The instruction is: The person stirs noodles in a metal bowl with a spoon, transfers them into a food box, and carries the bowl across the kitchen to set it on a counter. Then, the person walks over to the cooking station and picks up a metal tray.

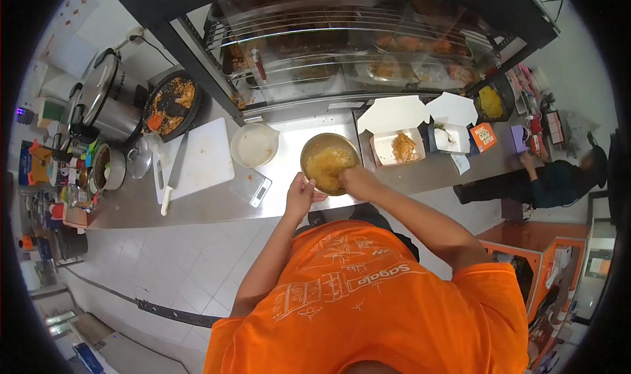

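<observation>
A round metal bowl (330,141) with a yellowish food mixture (325,163) in it stands near the counter's front edge. My left hand (303,195) is closed on the bowl's near left rim. My right hand (359,183) reaches over the near right rim into the bowl; its fingertips are hidden in the food, so what they hold cannot be made out. To the right of the bowl is an open white box (392,116) with fried food inside. A pale bowl (254,145) and a small scale (261,193) are at the left.
Further left are a white cutting board (209,152) with a knife (174,173), a black pan (192,114) and a large cooker (117,101). A glass display case (302,65) rises behind the counter. Another person (559,185) is at the far right, beside a smaller open box (453,109).
</observation>
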`<state>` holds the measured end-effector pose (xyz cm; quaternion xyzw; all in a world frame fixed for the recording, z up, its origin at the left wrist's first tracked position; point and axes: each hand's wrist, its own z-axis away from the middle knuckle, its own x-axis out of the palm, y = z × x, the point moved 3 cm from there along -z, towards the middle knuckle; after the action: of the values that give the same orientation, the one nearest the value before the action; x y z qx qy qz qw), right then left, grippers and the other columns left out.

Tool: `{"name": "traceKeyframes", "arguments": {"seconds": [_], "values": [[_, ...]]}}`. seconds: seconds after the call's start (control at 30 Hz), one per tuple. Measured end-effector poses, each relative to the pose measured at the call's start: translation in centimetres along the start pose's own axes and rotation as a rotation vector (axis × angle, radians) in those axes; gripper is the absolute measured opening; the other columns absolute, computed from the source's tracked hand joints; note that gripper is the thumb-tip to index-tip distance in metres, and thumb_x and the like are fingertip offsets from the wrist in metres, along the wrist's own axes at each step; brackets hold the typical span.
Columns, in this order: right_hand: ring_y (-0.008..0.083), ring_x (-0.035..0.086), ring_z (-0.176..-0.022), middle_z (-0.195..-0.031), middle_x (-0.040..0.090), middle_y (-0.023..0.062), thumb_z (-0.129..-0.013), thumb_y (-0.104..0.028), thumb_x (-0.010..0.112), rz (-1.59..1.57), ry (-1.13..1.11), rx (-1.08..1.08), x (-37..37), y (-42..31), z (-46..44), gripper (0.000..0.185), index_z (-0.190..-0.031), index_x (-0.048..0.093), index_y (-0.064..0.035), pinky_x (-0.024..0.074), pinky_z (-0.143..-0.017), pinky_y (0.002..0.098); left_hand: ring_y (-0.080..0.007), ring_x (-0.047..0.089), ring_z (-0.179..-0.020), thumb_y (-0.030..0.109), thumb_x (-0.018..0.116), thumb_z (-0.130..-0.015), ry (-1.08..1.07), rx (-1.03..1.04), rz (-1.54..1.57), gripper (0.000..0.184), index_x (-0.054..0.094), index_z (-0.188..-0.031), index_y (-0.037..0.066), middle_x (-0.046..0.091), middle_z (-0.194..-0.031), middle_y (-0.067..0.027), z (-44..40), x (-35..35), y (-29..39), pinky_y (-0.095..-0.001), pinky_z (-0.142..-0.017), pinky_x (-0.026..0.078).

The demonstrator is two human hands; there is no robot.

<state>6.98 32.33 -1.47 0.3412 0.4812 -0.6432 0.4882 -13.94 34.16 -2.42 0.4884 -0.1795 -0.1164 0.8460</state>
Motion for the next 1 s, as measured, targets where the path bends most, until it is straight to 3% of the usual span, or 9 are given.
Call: {"name": "traceKeyframes", "arguments": {"seconds": [0.07, 0.17, 0.3, 0.5, 0.63, 0.73, 0.87, 0.93, 1.0], "values": [[0.0398, 0.068, -0.078, -0.081, 0.068, 0.0220, -0.085, -0.020, 0.056, -0.185, -0.054, -0.276, -0.5, 1.8, -1.2, 0.022, -0.086, 0.071, -0.0045, 0.0541, -0.070, 0.0496, -0.0234, 0.070, -0.071, 0.012, 0.045, -0.102, -0.002, -0.012, -0.018, 0.013, 0.037, -0.094, 0.004, 0.061, -0.080, -0.0142, 0.2, -0.6, -0.4, -0.0300, -0.060, 0.061], [0.0403, 0.067, -0.077, -0.080, 0.068, 0.0209, -0.083, -0.018, 0.058, -0.106, -0.020, 0.079, -2.7, 1.9, -0.4, 0.018, -0.085, 0.071, -0.0060, 0.0537, -0.070, 0.0497, -0.0227, 0.070, -0.070, 0.012, 0.045, -0.102, 0.002, -0.014, 0.000, 0.013, 0.037, -0.095, 0.005, 0.061, -0.079, -0.0146, 0.0, -0.3, -0.1, -0.0299, -0.059, 0.061], [0.0388, 0.068, -0.075, -0.077, 0.067, 0.0216, -0.082, -0.015, 0.057, -0.023, 0.030, -0.246, -4.1, -1.7, 1.1, 0.017, -0.078, 0.070, -0.0030, 0.0545, -0.065, 0.0475, -0.0218, 0.070, -0.068, 0.012, 0.046, -0.101, 0.011, -0.007, -0.036, 0.013, 0.037, -0.095, 0.005, 0.062, -0.079, -0.0144, 0.2, -0.5, -0.3, -0.0301, -0.058, 0.061], [0.0355, 0.069, -0.075, -0.078, 0.068, 0.0190, -0.081, -0.014, 0.058, 0.193, 0.043, 0.069, -6.1, -0.2, 0.2, 0.016, -0.078, 0.070, -0.0040, 0.0553, -0.066, 0.0451, -0.0217, 0.069, -0.067, 0.013, 0.047, -0.101, 0.029, 0.052, -0.038, 0.018, 0.036, -0.090, 0.006, 0.059, -0.076, -0.0120, 0.3, -0.4, 0.0, -0.0305, -0.057, 0.061], [0.0293, 0.069, -0.073, -0.078, 0.069, 0.0167, -0.081, -0.011, 0.057, 0.085, -0.184, -0.096, -0.2, 0.9, 1.5, 0.016, -0.078, 0.071, -0.0039, 0.0539, -0.063, 0.0403, -0.0220, 0.069, -0.068, 0.012, 0.048, -0.101, 0.018, 0.072, -0.028, 0.019, 0.035, -0.088, 0.006, 0.058, -0.075, -0.0111, 0.0, 0.3, -1.2, -0.0303, -0.058, 0.061], [0.0189, 0.063, -0.075, -0.073, 0.066, 0.0092, -0.082, -0.004, 0.054, -0.985, -0.186, 0.319, -1.5, -0.1, 2.0, 0.016, -0.081, 0.069, 0.0006, 0.0478, -0.062, 0.0337, -0.0214, 0.069, -0.067, 0.012, 0.048, -0.101, 0.017, 0.052, 0.080, 0.020, 0.034, -0.087, 0.007, 0.059, -0.077, -0.0120, 0.0, 0.8, -1.1, -0.0300, -0.057, 0.061], [0.0254, 0.067, -0.074, -0.075, 0.068, 0.0147, -0.082, -0.007, 0.055, -0.781, 0.100, 0.257, 0.5, 3.0, 0.1, 0.016, -0.083, 0.068, 0.0013, 0.0505, -0.063, 0.0385, -0.0217, 0.069, -0.068, 0.013, 0.046, -0.101, 0.022, 0.048, 0.046, 0.012, 0.038, -0.099, 0.005, 0.062, -0.080, -0.0152, 0.3, 0.5, -1.0, -0.0290, -0.059, 0.060], [0.0329, 0.068, -0.074, -0.082, 0.069, 0.0214, -0.082, -0.012, 0.056, 0.003, 0.099, 0.231, -1.4, 0.8, 1.3, 0.017, -0.082, 0.069, -0.0003, 0.0521, -0.067, 0.0460, -0.0221, 0.069, -0.069, 0.015, 0.045, -0.101, -0.001, 0.060, 0.072, 0.014, 0.039, -0.107, 0.003, 0.064, -0.080, -0.0171, 0.3, 0.8, -0.4, -0.0282, -0.060, 0.059], [0.0358, 0.068, -0.079, -0.084, 0.069, 0.0223, -0.084, -0.012, 0.055, -0.006, 0.061, 0.100, -1.1, -1.8, 2.3, 0.018, -0.083, 0.069, -0.0007, 0.0536, -0.071, 0.0465, -0.0225, 0.070, -0.071, 0.011, 0.043, -0.102, -0.016, 0.040, 0.041, 0.008, 0.040, -0.102, 0.003, 0.062, -0.081, -0.0141, 0.3, 1.2, 0.4, -0.0300, -0.062, 0.060]]}}
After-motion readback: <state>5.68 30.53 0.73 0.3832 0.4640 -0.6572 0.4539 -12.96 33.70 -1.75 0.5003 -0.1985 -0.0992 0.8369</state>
